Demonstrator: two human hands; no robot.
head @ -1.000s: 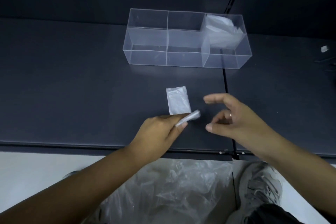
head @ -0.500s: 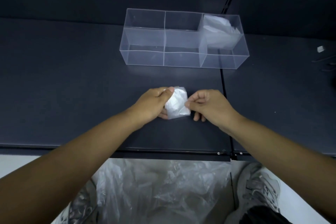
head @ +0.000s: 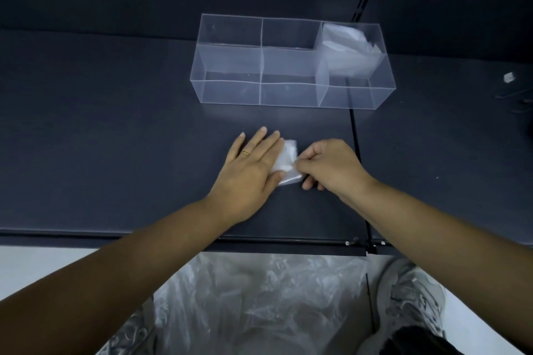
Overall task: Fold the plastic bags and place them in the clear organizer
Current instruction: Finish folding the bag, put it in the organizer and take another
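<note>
A small folded plastic bag (head: 287,163) lies on the dark table between my hands. My left hand (head: 251,170) lies flat with straight fingers, pressing on the bag's left part. My right hand (head: 328,166) has curled fingers and pinches the bag's right edge. The clear organizer (head: 291,92) stands farther back, split into several compartments. Its back right compartment holds folded plastic bags (head: 349,49); the other compartments look empty.
A pile of loose plastic bags (head: 253,305) lies on the floor below the table's front edge (head: 173,236), next to a grey shoe (head: 409,300). A small white object (head: 509,77) sits at the far right of the table.
My left hand let go of its pinch and flattened onto the bag. The right hand still pinches the bag's right edge. The bag is folded smaller than a second ago.
</note>
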